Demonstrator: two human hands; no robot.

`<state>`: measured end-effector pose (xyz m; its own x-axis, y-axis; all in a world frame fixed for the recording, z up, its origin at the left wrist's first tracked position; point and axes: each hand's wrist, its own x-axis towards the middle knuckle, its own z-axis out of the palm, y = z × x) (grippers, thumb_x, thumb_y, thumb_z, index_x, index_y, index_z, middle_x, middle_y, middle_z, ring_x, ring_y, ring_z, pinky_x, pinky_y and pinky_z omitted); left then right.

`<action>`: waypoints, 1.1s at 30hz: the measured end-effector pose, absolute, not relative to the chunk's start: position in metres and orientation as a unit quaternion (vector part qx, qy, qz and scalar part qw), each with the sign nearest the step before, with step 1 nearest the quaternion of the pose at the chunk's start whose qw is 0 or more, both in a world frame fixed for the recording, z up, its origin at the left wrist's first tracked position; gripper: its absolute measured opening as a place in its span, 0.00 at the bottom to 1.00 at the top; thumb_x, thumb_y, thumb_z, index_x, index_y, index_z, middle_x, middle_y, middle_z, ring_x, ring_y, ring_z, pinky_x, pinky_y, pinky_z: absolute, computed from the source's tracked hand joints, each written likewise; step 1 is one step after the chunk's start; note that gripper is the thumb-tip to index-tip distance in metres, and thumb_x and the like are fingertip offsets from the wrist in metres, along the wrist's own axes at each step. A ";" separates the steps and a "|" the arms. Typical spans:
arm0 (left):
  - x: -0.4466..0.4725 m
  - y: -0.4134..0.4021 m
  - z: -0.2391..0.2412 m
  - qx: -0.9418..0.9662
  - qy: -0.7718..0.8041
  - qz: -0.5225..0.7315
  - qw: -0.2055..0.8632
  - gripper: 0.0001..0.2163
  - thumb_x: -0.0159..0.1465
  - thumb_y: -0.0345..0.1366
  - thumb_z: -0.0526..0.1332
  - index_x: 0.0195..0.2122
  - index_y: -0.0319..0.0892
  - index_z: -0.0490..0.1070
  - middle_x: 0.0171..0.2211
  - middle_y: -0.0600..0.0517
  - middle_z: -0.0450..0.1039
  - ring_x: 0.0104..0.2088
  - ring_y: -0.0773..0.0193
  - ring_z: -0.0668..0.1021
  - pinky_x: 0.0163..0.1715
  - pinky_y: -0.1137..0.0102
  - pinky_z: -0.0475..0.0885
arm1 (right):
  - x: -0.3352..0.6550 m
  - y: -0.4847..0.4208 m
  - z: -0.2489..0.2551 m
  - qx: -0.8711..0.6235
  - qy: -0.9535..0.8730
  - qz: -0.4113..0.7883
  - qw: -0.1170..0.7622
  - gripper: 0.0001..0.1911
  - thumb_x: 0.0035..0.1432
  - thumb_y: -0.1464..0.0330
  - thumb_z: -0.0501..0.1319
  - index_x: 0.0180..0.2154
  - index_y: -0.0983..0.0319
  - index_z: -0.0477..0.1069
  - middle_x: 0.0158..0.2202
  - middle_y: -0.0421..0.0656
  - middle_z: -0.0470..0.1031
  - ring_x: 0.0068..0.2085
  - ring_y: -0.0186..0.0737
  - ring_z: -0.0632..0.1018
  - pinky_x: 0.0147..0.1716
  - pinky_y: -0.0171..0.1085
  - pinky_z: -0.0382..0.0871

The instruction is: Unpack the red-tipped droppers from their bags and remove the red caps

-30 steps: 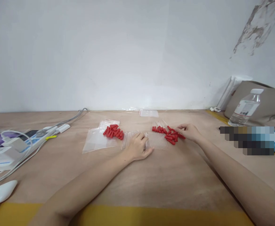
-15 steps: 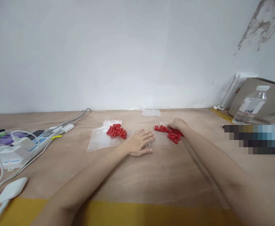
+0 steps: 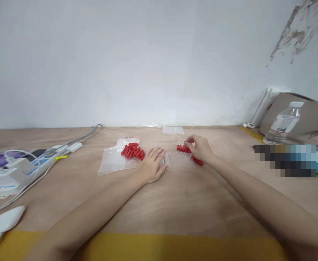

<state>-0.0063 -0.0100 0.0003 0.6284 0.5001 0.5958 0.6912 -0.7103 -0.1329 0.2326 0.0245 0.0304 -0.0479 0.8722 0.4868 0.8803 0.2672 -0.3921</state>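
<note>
My left hand [image 3: 151, 166] lies flat, fingers stretched out, over the left part of a layer of thin clear tubes [image 3: 180, 160]. Close by its fingers is a pile of small red rubber bulbs [image 3: 131, 151], partly on a clear plastic bag [image 3: 115, 161]. Thumb and forefinger of my right hand [image 3: 198, 146] are pinched at a short row of red rubber bulbs [image 3: 179, 147] by the far ends of the tubes, seemingly on one bulb. More red bulbs [image 3: 197, 161] show under this hand, which hides part of them.
A power strip [image 3: 39, 163] with white chargers and cables lies at left, and a white device [image 3: 6, 221] at front left. A small clear bag [image 3: 172, 129] rests by the wall. At right stand a water bottle [image 3: 284, 123] and a grey-brown bag [image 3: 311, 112].
My right hand has moved left from the right-hand bulbs to the row by the tubes. My left hand has slid left, uncovering more tubes. The view has shifted slightly.
</note>
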 end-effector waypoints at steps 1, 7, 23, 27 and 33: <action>-0.007 -0.012 -0.001 -0.873 -0.339 -0.294 0.193 0.23 0.63 0.41 0.49 0.56 0.34 0.55 0.54 0.42 0.61 0.56 0.55 0.60 0.55 0.58 0.54 | 0.229 0.013 0.023 -0.545 -0.759 -0.045 0.353 0.11 0.55 0.62 0.54 0.36 0.61 0.69 0.34 0.44 0.74 0.38 0.41 0.71 0.41 0.40 0.58; 0.000 -0.022 -0.001 -0.876 -0.299 -0.283 0.252 0.17 0.62 0.37 0.51 0.53 0.42 0.61 0.55 0.46 0.60 0.58 0.55 0.58 0.56 0.54 0.52 | 0.217 -0.028 -0.020 -0.389 -0.823 -0.149 0.386 0.09 0.57 0.67 0.55 0.37 0.60 0.71 0.32 0.44 0.73 0.36 0.39 0.68 0.39 0.40 0.57; 0.012 -0.015 -0.004 -0.912 -0.251 -0.241 0.215 0.10 0.64 0.32 0.49 0.37 0.41 0.70 0.48 0.52 0.70 0.55 0.61 0.64 0.58 0.55 0.49 | 0.205 -0.026 -0.020 -0.295 -0.874 -0.126 0.365 0.10 0.59 0.69 0.52 0.39 0.60 0.70 0.36 0.42 0.75 0.41 0.37 0.73 0.49 0.43 0.62; 0.010 -0.017 -0.003 -0.925 -0.241 -0.222 0.189 0.11 0.64 0.32 0.48 0.35 0.41 0.70 0.48 0.52 0.70 0.55 0.62 0.63 0.59 0.56 0.48 | 0.207 -0.028 -0.019 -0.255 -0.889 -0.118 0.361 0.11 0.59 0.70 0.50 0.41 0.61 0.68 0.39 0.43 0.74 0.42 0.36 0.74 0.49 0.41 0.65; 0.006 -0.025 0.000 -0.926 -0.250 -0.225 0.172 0.11 0.65 0.32 0.48 0.36 0.42 0.69 0.49 0.53 0.69 0.55 0.62 0.63 0.59 0.55 0.43 | 0.206 -0.032 -0.017 -0.228 -0.886 -0.176 0.363 0.09 0.58 0.72 0.52 0.40 0.63 0.69 0.37 0.44 0.75 0.41 0.36 0.75 0.50 0.39 0.67</action>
<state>0.0063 -0.0248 0.0003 0.7741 0.3851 0.5025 0.5395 -0.8166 -0.2053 0.2060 -0.0316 -0.0172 -0.6322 0.2767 0.7237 0.5318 0.8343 0.1456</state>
